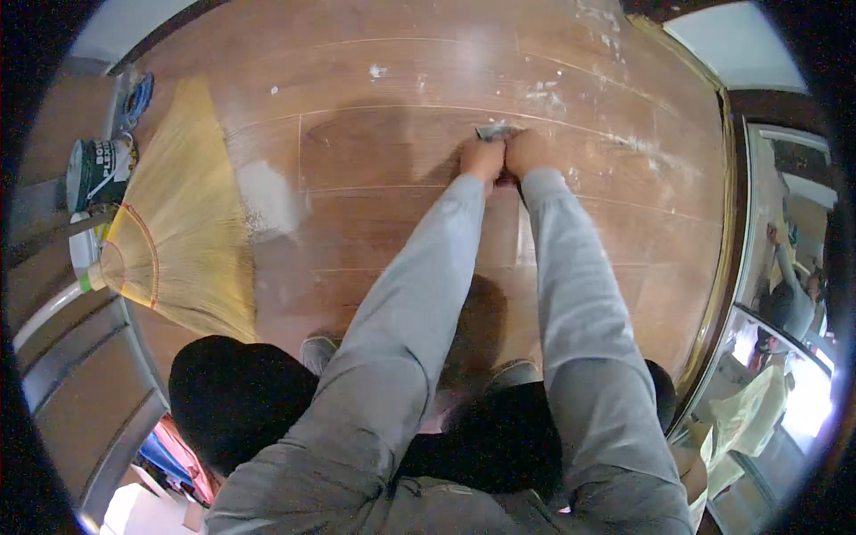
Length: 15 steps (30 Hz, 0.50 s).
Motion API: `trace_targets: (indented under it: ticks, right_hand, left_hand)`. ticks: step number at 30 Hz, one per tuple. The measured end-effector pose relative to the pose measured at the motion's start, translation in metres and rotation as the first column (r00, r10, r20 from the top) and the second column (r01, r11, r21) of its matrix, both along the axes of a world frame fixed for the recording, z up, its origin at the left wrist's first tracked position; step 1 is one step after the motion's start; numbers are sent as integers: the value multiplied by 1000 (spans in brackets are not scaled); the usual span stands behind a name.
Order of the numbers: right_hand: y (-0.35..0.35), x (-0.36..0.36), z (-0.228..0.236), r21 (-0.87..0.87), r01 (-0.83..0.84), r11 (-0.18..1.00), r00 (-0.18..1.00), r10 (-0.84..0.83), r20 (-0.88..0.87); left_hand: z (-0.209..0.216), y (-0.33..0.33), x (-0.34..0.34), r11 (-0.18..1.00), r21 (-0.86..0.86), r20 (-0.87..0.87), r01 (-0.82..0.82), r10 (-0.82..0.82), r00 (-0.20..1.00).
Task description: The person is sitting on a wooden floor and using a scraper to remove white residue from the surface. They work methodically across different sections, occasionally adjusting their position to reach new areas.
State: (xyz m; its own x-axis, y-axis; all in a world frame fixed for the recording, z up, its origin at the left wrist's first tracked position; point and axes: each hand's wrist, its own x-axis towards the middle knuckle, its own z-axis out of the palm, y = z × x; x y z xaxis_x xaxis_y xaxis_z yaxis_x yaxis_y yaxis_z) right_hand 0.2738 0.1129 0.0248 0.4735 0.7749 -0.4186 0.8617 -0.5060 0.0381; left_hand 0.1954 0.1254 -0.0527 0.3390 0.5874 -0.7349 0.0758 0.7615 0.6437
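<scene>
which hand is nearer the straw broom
Left. The left hand is to the right of the straw broom, apart from it; the right hand is beside the left, farther right from the broom.

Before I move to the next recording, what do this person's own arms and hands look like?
The left sleeve and right sleeve are long, plain grey and creased, reaching the wrists. The left hand and right hand are bare, with no gloves; I cannot tell about rings.
</scene>
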Motion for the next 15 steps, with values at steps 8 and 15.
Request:
trace_targets:
  ticks: [8, 15]
  right_hand:
    - [12, 13, -9, 110, 90, 990, 984, -72, -163]
    - [-3, 6, -6, 179, 1, 984, 999, 7, -47]
  left_hand:
    - [31, 8, -3, 985, -71, 219, -155, 167, 961]
    - [46, -4, -4, 958, -87, 163, -271, 283, 945]
